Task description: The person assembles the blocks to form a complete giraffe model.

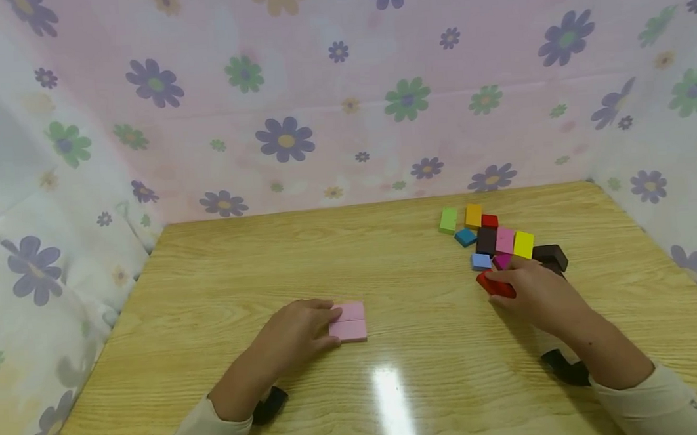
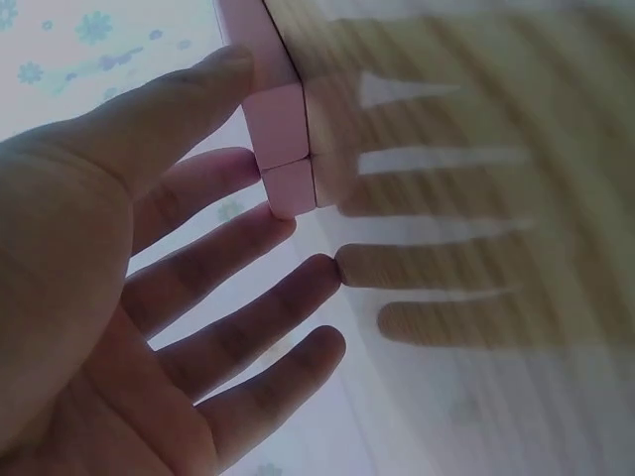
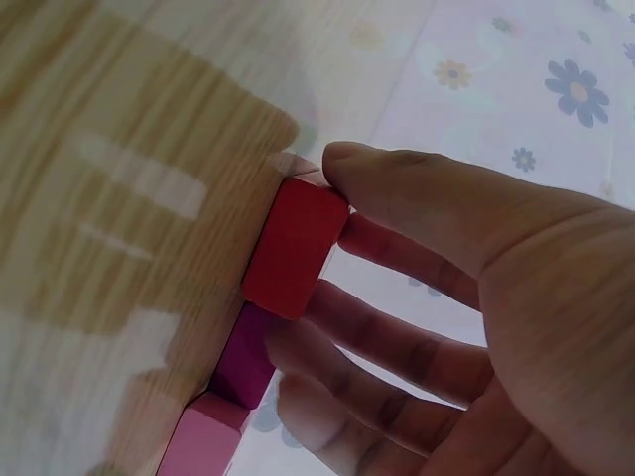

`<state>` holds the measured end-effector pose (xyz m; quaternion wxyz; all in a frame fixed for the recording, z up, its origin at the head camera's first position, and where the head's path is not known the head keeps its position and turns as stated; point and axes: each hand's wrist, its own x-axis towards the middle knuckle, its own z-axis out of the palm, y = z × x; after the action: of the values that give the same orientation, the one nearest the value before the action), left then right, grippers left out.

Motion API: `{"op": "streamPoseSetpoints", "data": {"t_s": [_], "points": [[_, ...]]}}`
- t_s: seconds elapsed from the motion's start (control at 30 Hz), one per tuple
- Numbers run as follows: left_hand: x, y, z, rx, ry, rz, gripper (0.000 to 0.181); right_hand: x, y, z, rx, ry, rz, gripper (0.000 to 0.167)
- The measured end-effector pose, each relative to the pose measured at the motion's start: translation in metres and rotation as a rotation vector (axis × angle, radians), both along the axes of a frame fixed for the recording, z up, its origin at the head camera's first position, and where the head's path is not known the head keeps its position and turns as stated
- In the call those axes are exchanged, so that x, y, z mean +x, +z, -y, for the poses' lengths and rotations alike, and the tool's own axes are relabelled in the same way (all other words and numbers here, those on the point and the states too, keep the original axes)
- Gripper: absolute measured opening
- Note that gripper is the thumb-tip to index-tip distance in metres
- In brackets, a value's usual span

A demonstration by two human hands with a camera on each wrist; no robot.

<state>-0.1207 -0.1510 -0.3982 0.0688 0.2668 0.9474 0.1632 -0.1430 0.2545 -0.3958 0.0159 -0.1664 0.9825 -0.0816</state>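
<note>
Two pink blocks (image 1: pixel 348 331) lie side by side, touching, on the wooden table. My left hand (image 1: pixel 286 332) grips their left end, the thumb at the near corner and fingertips at the far side; its other fingers extend beside the blocks (image 2: pixel 278 129) in the left wrist view. On the right, my right hand (image 1: pixel 544 296) pinches a red block (image 1: pixel 497 285) between thumb and index finger. In the right wrist view, that red block (image 3: pixel 296 246) stands against a magenta block (image 3: pixel 243 362), with a pink one (image 3: pixel 203 436) beyond, and the other fingers reach alongside.
Beyond the right hand, several blocks are clustered, among them green (image 1: pixel 448 220), orange (image 1: pixel 473 216), blue (image 1: pixel 466 237), light blue (image 1: pixel 481 262), yellow (image 1: pixel 524 244) and black (image 1: pixel 486 241). A black arched piece (image 1: pixel 551 256) lies right of them. A flowered cloth (image 1: pixel 344 126) hangs behind the table.
</note>
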Motion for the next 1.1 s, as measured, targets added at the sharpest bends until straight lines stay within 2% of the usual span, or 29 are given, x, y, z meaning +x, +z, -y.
{"op": "streamPoseSetpoints", "data": {"t_s": [0.1, 0.23, 0.5, 0.73, 0.9, 1.1], "points": [[0.004, -0.001, 0.001, -0.001, -0.01, 0.007, 0.05, 0.0, -0.001, 0.0, -0.006, -0.002, 0.015, 0.047], [0.007, -0.002, 0.001, 0.006, -0.021, -0.016, 0.05, 0.0, -0.002, 0.0, -0.014, -0.005, 0.026, 0.049], [0.01, 0.0, 0.0, -0.004, 0.0, -0.021, 0.05, -0.002, -0.001, 0.001, -0.037, 0.014, 0.024, 0.047], [0.013, 0.003, 0.0, 0.015, 0.0, -0.037, 0.048, 0.001, 0.007, 0.01, -0.119, 0.031, 0.083, 0.048], [0.012, 0.001, -0.001, 0.005, -0.016, -0.046, 0.047, 0.006, 0.013, 0.032, -0.211, 0.088, 0.114, 0.043], [0.012, 0.0, -0.001, -0.004, -0.019, -0.053, 0.048, 0.01, 0.012, 0.068, -0.238, 0.234, 0.037, 0.04]]}}
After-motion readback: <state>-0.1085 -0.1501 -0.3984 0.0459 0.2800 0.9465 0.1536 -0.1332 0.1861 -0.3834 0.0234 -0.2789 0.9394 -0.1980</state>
